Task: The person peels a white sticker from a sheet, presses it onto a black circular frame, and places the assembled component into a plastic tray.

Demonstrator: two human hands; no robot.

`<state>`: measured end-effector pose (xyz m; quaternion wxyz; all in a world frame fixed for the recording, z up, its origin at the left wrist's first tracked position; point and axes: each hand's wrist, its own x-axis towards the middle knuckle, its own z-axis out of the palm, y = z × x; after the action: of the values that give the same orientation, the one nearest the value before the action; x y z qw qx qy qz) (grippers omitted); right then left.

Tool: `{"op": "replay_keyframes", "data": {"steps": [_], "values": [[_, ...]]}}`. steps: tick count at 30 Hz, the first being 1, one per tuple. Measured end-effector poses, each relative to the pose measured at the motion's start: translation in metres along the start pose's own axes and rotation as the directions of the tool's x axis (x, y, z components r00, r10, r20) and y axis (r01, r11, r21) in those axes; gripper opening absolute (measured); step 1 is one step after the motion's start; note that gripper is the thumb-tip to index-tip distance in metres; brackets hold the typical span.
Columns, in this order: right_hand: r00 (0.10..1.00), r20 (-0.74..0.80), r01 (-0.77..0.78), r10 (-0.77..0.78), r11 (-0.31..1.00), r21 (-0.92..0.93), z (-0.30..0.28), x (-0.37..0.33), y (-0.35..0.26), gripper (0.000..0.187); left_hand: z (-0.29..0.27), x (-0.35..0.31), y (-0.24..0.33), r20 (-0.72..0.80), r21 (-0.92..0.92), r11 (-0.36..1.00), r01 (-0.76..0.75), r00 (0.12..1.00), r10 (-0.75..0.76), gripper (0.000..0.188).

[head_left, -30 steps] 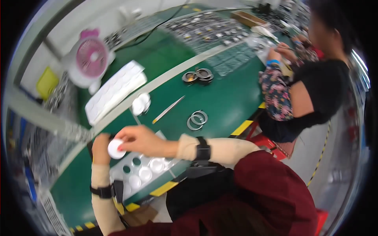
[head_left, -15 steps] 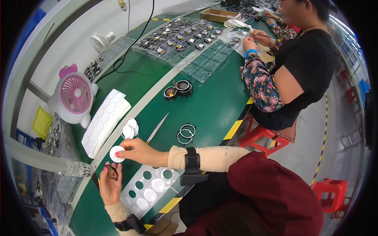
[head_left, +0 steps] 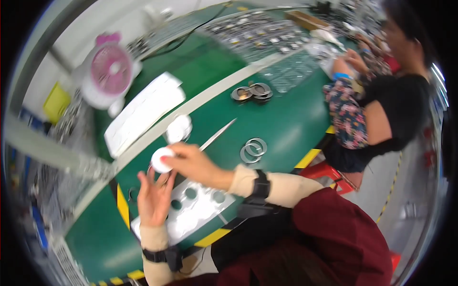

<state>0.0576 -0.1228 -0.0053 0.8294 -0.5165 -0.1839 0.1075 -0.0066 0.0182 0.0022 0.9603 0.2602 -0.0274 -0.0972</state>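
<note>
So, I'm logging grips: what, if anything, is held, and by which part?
The right hand pinches a white disc by its right edge; the left hand is too blurred to tell.

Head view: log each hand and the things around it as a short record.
right hand: pinches a white disc
left hand: palm up, near the disc; contact and hold unclear in the blur
by the hands: pale sheet with round gaps
farther out: pile of white discs, tweezers, two rings
surface: green table
nearby person: at right, floral sleeves
</note>
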Motion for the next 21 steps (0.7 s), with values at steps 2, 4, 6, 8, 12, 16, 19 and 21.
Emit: {"op": "replay_keyframes", "data": {"steps": [2, 4, 6, 8, 12, 16, 19, 21], "values": [[0.994, 0.03, -0.102, 0.107, 0.985, -0.139, -0.006, -0.001, 0.003, 0.019, -0.009, 0.003, -0.002, -0.033, -0.044, 0.999, 0.027, 0.999, -0.028, 0.044], [0.956, 0.096, -0.257, 0.278, 0.948, -0.187, -0.005, -0.005, -0.01, 0.017, -0.015, 0.002, 0.0, -0.189, -0.008, 0.999, 0.051, 0.981, -0.052, 0.045], [0.934, 0.14, -0.3, 0.329, 0.934, -0.193, -0.007, -0.007, -0.008, 0.015, -0.008, 0.005, -0.005, -0.242, -0.005, 0.997, 0.078, 0.967, -0.077, 0.042], [0.947, 0.099, -0.301, 0.305, 0.952, -0.052, -0.006, -0.009, -0.003, 0.013, -0.003, 0.002, -0.006, -0.278, -0.005, 0.997, 0.072, 0.958, -0.07, 0.039], [0.952, 0.065, -0.302, 0.301, 0.953, 0.01, 0.001, -0.007, -0.003, 0.018, -0.006, 0.001, -0.005, -0.305, -0.009, 0.996, 0.092, 0.948, -0.09, 0.032], [0.955, 0.072, -0.284, 0.289, 0.956, -0.07, 0.003, -0.008, -0.004, 0.026, -0.003, 0.0, -0.006, -0.321, -0.007, 0.996, 0.09, 0.943, -0.087, 0.03], [0.948, 0.06, -0.301, 0.312, 0.942, -0.148, 0.004, -0.007, -0.003, 0.026, -0.004, 0.001, -0.006, -0.327, -0.011, 0.996, 0.09, 0.941, -0.089, 0.03], [0.944, 0.054, -0.31, 0.324, 0.932, -0.187, 0.005, -0.008, -0.003, 0.026, -0.005, 0.001, -0.006, -0.326, -0.019, 0.995, 0.095, 0.941, -0.096, 0.029]]}}
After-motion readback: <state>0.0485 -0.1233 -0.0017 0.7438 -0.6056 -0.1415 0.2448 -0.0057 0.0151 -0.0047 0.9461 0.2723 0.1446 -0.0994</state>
